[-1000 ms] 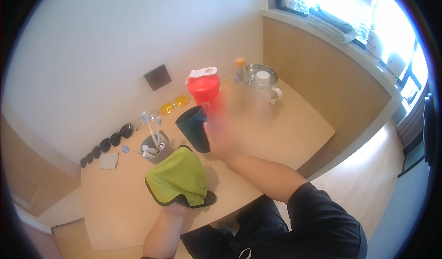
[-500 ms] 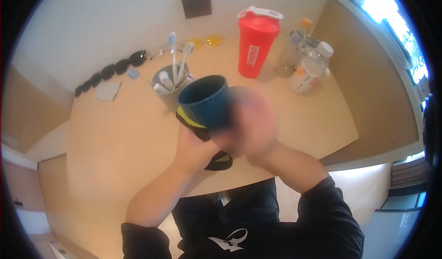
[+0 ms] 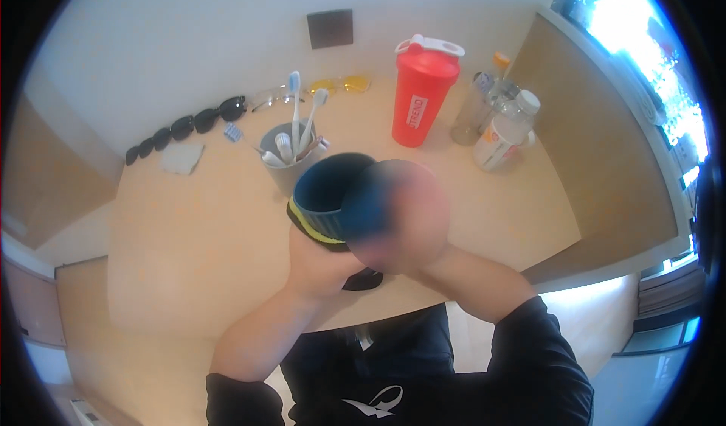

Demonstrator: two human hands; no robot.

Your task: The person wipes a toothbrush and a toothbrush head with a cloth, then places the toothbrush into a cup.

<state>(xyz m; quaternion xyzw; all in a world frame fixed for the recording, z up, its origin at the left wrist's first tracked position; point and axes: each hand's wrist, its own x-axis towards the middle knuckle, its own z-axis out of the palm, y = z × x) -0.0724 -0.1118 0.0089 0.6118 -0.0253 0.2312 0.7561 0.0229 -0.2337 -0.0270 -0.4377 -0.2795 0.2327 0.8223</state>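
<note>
A dark blue cup [image 3: 321, 214] is held up over the near part of the table, its mouth tilted up and away from me. My left hand [image 3: 321, 263] is closed round a dark, soft-looking piece with a yellow-green band [image 3: 310, 226], probably cloth, which lies against the cup's outer side; its dark lower end hangs below my fingers. From the right, my right hand [image 3: 416, 225] grips the cup's side. A round blur covers that hand and part of the cup, so its fingers do not show clearly.
Just beyond the cup stands a grey tumbler [image 3: 281, 175] with several toothbrushes. Sunglasses [image 3: 181, 128], clear and yellow glasses and a pale cloth [image 3: 181, 159] lie along the back left. A red shaker bottle [image 3: 425, 93] and clear bottles [image 3: 503, 135] stand back right, beside a wooden side panel [image 3: 605, 153].
The cup has tilted, showing more of its inside, and sits slightly lower in view. Both hands keep their hold. The whole background has shifted down a little as my view moved.
</note>
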